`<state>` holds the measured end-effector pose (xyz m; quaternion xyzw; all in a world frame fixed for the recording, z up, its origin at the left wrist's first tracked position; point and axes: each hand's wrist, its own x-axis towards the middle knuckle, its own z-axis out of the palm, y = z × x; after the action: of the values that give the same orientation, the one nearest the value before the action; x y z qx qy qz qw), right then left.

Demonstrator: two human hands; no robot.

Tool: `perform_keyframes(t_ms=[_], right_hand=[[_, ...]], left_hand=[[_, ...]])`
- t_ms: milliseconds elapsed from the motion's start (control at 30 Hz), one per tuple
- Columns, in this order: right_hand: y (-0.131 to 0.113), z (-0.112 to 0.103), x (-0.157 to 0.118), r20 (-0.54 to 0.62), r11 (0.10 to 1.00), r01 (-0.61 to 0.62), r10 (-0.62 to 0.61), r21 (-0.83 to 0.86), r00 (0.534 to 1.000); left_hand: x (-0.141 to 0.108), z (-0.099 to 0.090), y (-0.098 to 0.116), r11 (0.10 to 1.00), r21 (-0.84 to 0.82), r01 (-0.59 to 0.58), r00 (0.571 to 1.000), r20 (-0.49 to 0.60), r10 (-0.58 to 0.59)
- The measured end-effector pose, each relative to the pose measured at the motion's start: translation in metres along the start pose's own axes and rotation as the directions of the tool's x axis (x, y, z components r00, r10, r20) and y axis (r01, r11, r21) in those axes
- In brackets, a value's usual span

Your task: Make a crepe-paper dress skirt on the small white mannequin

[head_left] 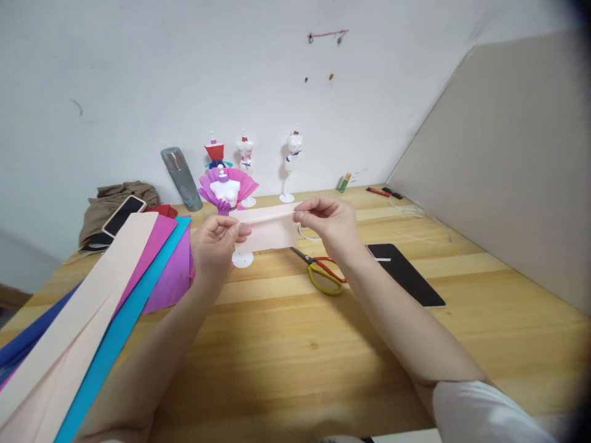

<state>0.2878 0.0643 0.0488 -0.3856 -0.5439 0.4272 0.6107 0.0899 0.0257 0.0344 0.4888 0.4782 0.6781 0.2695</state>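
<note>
A pale pink sheet [268, 232] with a fold along its top edge is stretched between my two hands above the table. My left hand [216, 243] pinches its left end between thumb and fingers. At the right end, my right hand [329, 220] pinches the top corner. Just behind the sheet and to the left stands a small white mannequin [225, 186] with a purple pleated collar, its lower part hidden by the sheet. Scissors [323, 271] with red and yellow handles lie below my right hand, blades apart.
Long coloured sheets [124, 271] cover the left side. Behind them lie a phone [124, 215] and brown cloth [99, 209]. A bottle [181, 178] and more mannequins [293, 160] stand by the wall. A black tablet [406, 275] lies right of the scissors.
</note>
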Motion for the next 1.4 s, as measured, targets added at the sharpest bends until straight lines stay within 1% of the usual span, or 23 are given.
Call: perform_keyframes(t_ms=[100, 200, 367, 467, 633, 867, 1167, 1267, 1400], right_hand=[[0.0, -0.001, 0.002, 0.006, 1.0, -0.004, 0.004, -0.009, 1.0], [0.0, -0.002, 0.003, 0.038, 1.0, -0.022, 0.022, -0.016, 0.999], [0.001, -0.003, 0.004, 0.112, 0.996, -0.093, 0.094, -0.014, 0.989], [0.001, -0.003, 0.004, 0.142, 0.993, -0.115, 0.114, 0.002, 0.983], [0.003, -0.003, 0.005, 0.153, 0.993, -0.109, 0.102, 0.042, 0.983], [0.006, -0.004, 0.006, 0.152, 0.994, -0.077, 0.064, 0.082, 0.986], [0.006, -0.004, 0.006, 0.149, 0.995, -0.078, 0.068, 0.064, 0.987], [0.007, -0.005, 0.006, 0.138, 0.995, -0.077, 0.068, 0.064, 0.988], [0.01, -0.006, 0.008, 0.13, 0.992, -0.079, 0.065, 0.104, 0.989]], left_hand=[[0.0, 0.001, 0.006, 0.997, -0.035, 0.069, 0.997, 0.029, -0.068], [0.001, 0.001, 0.01, 0.992, -0.048, 0.12, 0.992, 0.048, -0.118], [0.004, -0.001, 0.01, 0.99, -0.023, 0.136, 0.984, 0.12, -0.132], [0.005, -0.002, 0.01, 0.99, -0.025, 0.139, 0.98, 0.151, -0.134], [0.007, -0.002, 0.01, 0.985, -0.063, 0.158, 0.979, 0.142, -0.148], [0.008, -0.004, 0.007, 0.985, -0.075, 0.158, 0.974, 0.179, -0.143], [0.006, -0.004, 0.008, 0.964, -0.124, 0.234, 0.96, 0.189, -0.209], [0.006, -0.004, 0.005, 0.967, -0.122, 0.223, 0.963, 0.182, -0.199], [0.005, -0.004, 0.003, 0.973, -0.127, 0.192, 0.972, 0.165, -0.17]])
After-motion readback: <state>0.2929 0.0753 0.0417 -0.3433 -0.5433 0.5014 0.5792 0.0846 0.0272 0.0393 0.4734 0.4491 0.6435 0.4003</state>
